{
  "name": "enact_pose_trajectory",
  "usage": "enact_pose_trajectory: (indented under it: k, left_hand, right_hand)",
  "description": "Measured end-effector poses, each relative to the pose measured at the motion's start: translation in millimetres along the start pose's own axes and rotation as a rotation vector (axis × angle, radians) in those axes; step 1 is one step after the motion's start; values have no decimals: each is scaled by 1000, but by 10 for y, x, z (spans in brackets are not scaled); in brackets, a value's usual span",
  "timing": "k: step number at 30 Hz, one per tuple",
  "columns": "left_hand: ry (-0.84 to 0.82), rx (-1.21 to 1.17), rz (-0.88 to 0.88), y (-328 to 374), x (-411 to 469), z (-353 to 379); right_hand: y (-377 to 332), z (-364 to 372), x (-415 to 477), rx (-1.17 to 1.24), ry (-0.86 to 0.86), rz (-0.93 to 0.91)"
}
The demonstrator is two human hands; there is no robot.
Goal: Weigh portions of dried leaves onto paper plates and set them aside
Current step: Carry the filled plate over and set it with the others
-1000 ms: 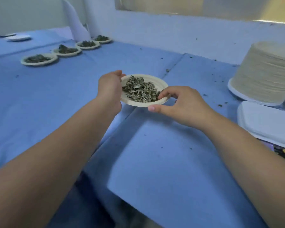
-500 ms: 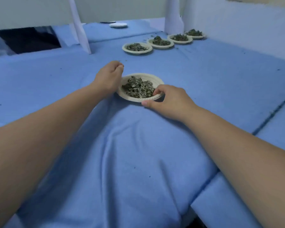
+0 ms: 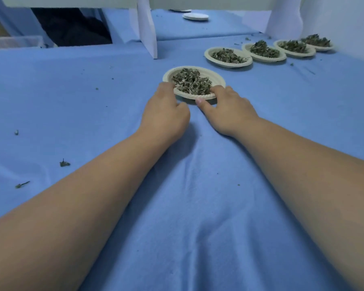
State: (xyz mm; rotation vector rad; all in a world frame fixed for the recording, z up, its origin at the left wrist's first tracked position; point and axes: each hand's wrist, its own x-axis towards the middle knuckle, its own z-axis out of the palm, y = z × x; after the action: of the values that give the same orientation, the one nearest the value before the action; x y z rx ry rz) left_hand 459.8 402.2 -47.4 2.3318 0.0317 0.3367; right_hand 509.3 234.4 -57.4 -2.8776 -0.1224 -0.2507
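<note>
One more plate (image 3: 218,78) of leaves (image 3: 191,81).
My left hand (image 3: 166,111) and right hand (image 3: 227,108) both grip its near rim to keep it level; four plates (image 3: 228,62) wait beyond my right hand.

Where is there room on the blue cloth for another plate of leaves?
Left of the held plate, bare blue cloth runs from the white post down to the leaf scraps. More lies right of the right hand. Far right is crowded: four filled plates packed in a row.
</note>
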Motion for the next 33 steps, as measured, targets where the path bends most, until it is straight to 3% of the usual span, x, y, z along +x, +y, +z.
enact_pose_trajectory:
  k: [15,33]
  left_hand:
    - [-72,257,120,63,-25,62]
    - [-11,245,197,18,-24,133]
  right_hand:
    - [-240,151,813,16,-42,58]
    - [-208,127,1030,83,-26,97]
